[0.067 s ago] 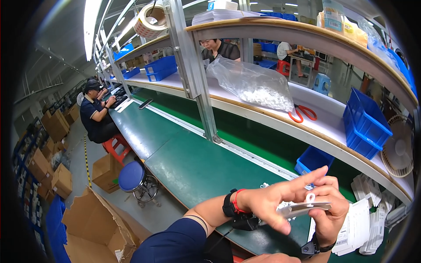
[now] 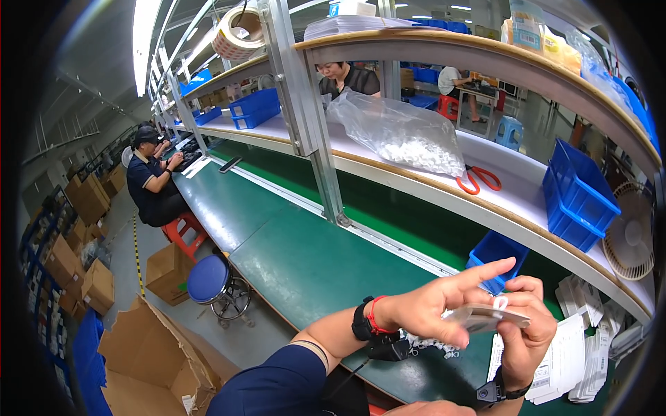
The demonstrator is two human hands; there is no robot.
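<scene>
Green worktable (image 2: 295, 256), shelf (image 2: 517, 191) above, blue stool (image 2: 208, 279) beside, right hand (image 2: 528, 331) pinching card (image 2: 485, 315), left hand (image 2: 424, 305) alongside, grip unclear

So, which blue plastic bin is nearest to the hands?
The rectangular blue plastic bin below the white shelf, just beyond the bare left hand; other blue bins are higher or farther away.

1. A smooth green work surface (image 2: 291, 270) carries loose small white plastic pieces (image 2: 433, 345), a black box-shaped object (image 2: 390, 351) beside them, and flat white printed sheets (image 2: 563, 362) to the right.
2. Above it, a long white shelf with a wooden edge (image 2: 517, 200) carries a clear plastic bag of white pieces (image 2: 416, 142), red-handled scissors (image 2: 494, 179) just beside it, and nested blue plastic bins (image 2: 579, 197).
3. The upper wood-edged shelf (image 2: 444, 46) carries stacked white paper (image 2: 354, 26).
4. On the grey floor (image 2: 133, 258) stands a round blue-seated stool (image 2: 208, 279).
</scene>
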